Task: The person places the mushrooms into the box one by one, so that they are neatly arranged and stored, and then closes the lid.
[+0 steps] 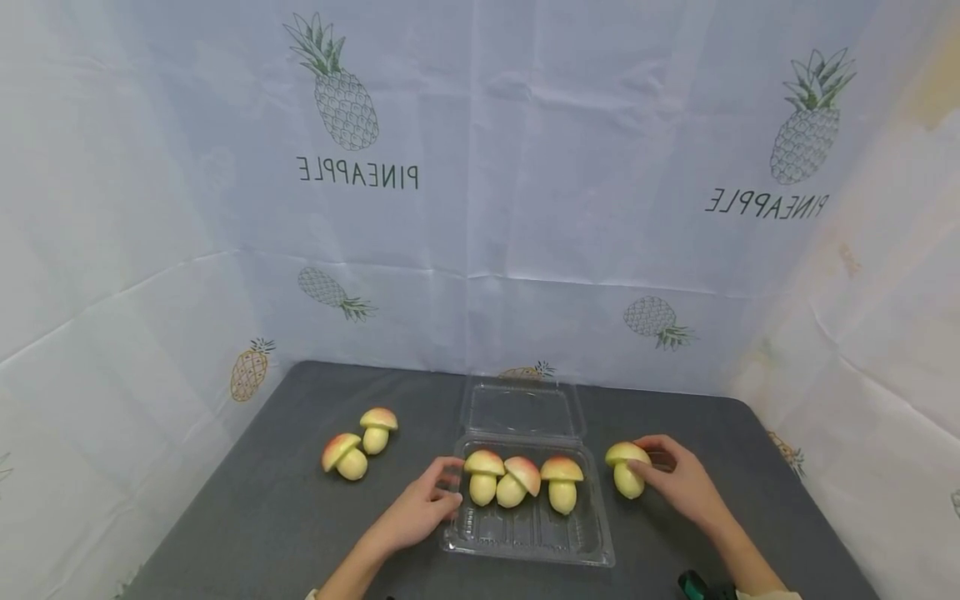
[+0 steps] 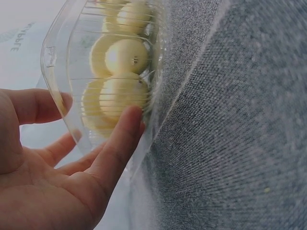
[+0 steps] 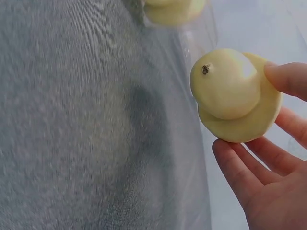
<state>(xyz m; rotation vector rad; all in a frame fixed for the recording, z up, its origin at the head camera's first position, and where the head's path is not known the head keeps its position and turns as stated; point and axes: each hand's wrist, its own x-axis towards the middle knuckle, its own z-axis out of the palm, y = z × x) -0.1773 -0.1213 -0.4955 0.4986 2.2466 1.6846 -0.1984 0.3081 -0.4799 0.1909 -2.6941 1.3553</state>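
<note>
Two-handed, pinched lightweight-looking red-topped yellow mushroom [image 1: 627,481] by its cap [image 3: 240,132] in right hand [image 1: 684,483], beside clear plastic clamshell [image 1: 528,552] touched by loose left hand [image 1: 420,508].

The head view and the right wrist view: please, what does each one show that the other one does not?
Only the head view: the left hand, the two mushrooms on the left and the pineapple lettering on the cloth.

Only the right wrist view: the dark spot at the base of the held mushroom's stem.

Both: the right hand holding a mushroom, the dark table, and at least part of another mushroom.
</note>
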